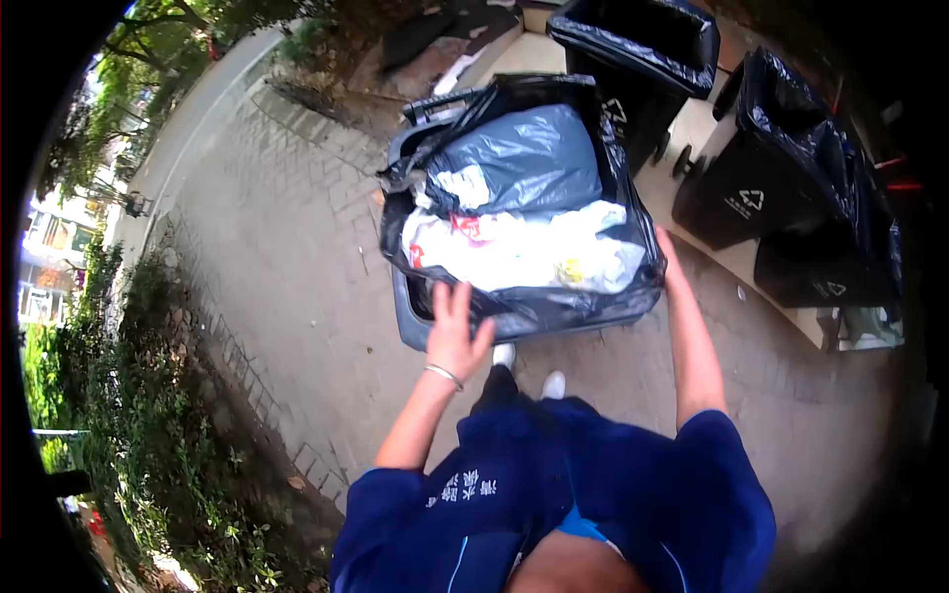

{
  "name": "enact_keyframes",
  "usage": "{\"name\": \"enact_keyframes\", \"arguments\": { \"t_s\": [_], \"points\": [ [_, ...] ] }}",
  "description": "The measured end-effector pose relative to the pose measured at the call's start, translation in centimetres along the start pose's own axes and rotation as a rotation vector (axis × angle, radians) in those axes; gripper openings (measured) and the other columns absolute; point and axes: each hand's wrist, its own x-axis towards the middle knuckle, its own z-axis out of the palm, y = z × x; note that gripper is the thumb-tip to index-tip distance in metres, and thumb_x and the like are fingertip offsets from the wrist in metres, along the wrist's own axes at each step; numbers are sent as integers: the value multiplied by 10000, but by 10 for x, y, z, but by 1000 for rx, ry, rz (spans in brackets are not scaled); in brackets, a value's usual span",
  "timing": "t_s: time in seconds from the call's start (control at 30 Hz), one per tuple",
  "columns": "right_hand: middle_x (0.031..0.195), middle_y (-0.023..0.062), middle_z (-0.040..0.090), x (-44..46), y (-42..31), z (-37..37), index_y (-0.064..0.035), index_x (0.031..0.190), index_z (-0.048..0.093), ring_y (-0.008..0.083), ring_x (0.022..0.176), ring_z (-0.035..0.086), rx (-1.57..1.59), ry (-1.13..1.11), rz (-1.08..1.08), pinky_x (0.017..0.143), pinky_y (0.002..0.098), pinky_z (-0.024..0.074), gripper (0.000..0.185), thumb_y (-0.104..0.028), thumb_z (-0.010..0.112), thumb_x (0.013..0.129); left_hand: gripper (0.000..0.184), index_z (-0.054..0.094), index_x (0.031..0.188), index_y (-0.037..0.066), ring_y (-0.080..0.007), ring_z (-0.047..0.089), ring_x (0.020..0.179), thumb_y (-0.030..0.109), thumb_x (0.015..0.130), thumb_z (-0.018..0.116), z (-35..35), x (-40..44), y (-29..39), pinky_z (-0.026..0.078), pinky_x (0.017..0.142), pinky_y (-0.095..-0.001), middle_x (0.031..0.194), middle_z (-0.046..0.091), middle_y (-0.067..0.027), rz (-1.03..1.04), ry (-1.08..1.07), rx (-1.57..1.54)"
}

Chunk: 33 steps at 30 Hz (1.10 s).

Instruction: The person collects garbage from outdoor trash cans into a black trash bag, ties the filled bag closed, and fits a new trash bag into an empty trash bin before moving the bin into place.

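A person in a dark blue top stands over a full bin, which sits directly before the white shoes, both hands at its near side. The left hand, a bangle at its wrist, is at the near left corner of the full bin, fingers spread and thumb apart, over the edge of a black liner; whether the fingertips touch the plastic is too blurred to tell. The right hand is at the near right corner of the full bin, its fingers partly hidden, and whether they pinch liner or rim cannot be told. Inside the full bin, a dark bag lies at the far side and white bags at the near side. More black bins stand beyond and to the right of the full bin, while plants grow well to its left across the paving. The bagged load looks soft and likely to shift, so handling at the rim would seem to call for both corners held evenly, a broad fold of liner gathered rather than one thin edge, and slow, level pressure, lest the plastic tear or slip inward
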Motion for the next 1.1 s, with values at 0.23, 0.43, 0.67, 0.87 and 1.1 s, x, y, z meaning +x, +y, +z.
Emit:
{"name": "enact_keyframes", "arguments": {
  "t_s": [0.23, 0.43, 0.67, 0.87, 1.1],
  "points": [
    [663, 16, 556, -4, 14, 9, -37, 726, 585, 105, 640, 508, 190, -184, 32, 584, 269, 409, 191, -211, 508, 716, 336, 548, 618, 64, -291, 544, 621, 312, 802, 416, 59, 15, -19, 411, 570, -391, 633, 557, -121, -58, -63, 205],
    [584, 62, 548, -46, 20, 23, -12, 630, 555, 168, 543, 511, 81, -9, -58, 490, 310, 387, 169, -173, 516, 665, 346, 471, 526, 61, -285, 506, 545, 275, 797, 446, 50, 5, -56, 370, 523, -387, 536, 505, -109, 154, 77, 128],
    [885, 274, 533, -223, -69, 75, 51, 885, 501, 388, 877, 515, -158, 468, 496, 726, 417, 413, 376, -254, 560, 674, 256, 499, 510, 77, -253, 492, 514, 193, 737, 527, 3, 9, -126, 353, 510, -367, 520, 500, -75, 544, -25, -39],
    [926, 221, 540, -348, -97, 178, 55, 946, 453, 291, 886, 528, 268, 758, 706, 714, 358, 420, 381, -263, 532, 753, 191, 541, 628, 60, -235, 526, 714, 183, 766, 498, 8, 68, -144, 372, 735, -358, 689, 557, -83, 903, -99, -93],
    [1075, 118, 437, -384, -113, 217, -7, 1143, 274, 216, 939, 486, 1008, 455, 536, 716, 343, 447, 494, -212, 537, 779, 216, 582, 905, 53, -265, 508, 920, 162, 730, 514, 24, 115, -105, 362, 822, -371, 948, 562, -122, 724, -191, -87]
  ]
}}
